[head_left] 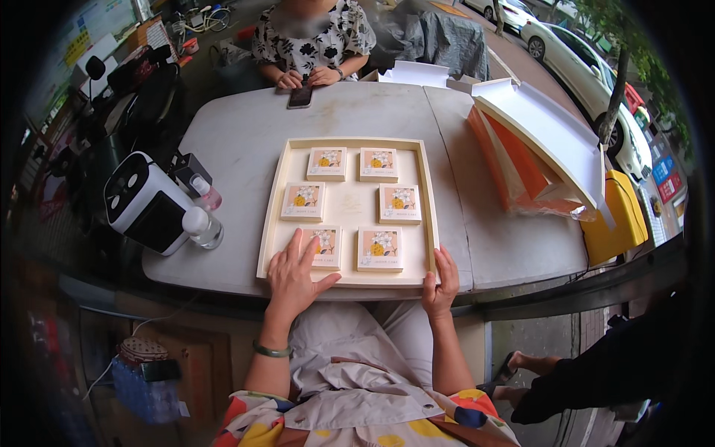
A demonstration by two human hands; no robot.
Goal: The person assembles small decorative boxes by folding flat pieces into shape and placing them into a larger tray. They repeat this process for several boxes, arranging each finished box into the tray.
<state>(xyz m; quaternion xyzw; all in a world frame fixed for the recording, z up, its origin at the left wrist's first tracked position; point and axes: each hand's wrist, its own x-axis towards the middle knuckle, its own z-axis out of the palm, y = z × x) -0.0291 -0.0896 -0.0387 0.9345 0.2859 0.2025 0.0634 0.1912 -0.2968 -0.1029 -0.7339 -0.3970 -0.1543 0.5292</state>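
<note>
Both hands rest on a cream gift tray of six small boxes.
Its long axis runs away from the person; left hand flat, fingers spread, on the near-left box; right hand grips the near-right corner.

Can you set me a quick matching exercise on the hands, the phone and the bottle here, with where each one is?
Things:
1. left hand
2. right hand
3. black phone
4. clear bottle with white cap

Places:
A. on the table's far side, in front of the seated person
B. gripping the cream tray at its near right corner
C. beside the white and black device, left of the tray
D. flat on the near left small box in the tray

Pairs: 1-D, 2-B, 3-A, 4-C
</note>
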